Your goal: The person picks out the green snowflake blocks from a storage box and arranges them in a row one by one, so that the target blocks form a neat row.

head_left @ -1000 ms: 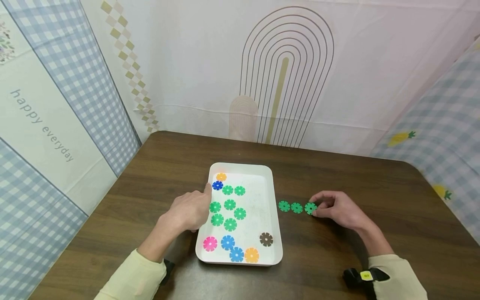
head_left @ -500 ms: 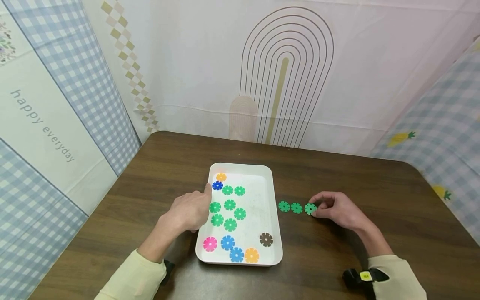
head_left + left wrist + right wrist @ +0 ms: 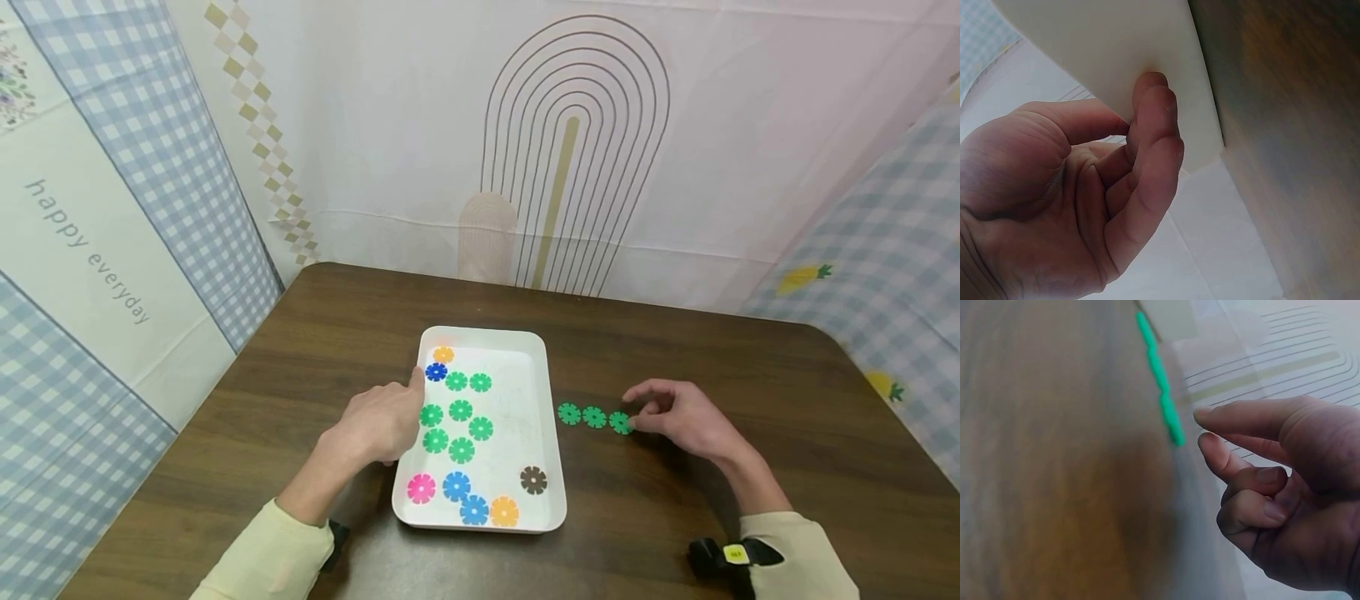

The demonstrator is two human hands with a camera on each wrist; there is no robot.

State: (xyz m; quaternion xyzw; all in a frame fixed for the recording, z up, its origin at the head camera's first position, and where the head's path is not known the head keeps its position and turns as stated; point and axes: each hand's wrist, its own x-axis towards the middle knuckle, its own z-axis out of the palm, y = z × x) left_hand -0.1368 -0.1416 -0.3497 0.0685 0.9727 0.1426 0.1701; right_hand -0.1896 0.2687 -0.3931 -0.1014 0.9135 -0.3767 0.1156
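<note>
My left hand [image 3: 385, 419] holds the left rim of a white tray [image 3: 525, 358]. In the left wrist view its fingertips press the outer wall of the tray [image 3: 1104, 50]. Several notched plastic discs lie inside: green discs [image 3: 461, 410], a dark blue disc [image 3: 436, 372] and others. Right of the tray, three green discs form a row on the table; the end disc [image 3: 620, 422] is nearest my right hand [image 3: 678, 417]. In the right wrist view, thumb and index finger of my right hand [image 3: 1279, 494] are parted, with a gap between them and the green row [image 3: 1161, 378].
The brown wooden table [image 3: 637, 517] extends around the tray on all sides. A pink disc [image 3: 422, 489], blue discs [image 3: 456, 486], orange discs [image 3: 504, 512] and a brown disc [image 3: 533, 480] lie in the tray. A patterned cloth [image 3: 390, 150] hangs behind the table.
My right hand has let go of the end green disc, which now lies slightly lower in the head view. The right fingers have drawn back a little. My left hand stays on the tray.
</note>
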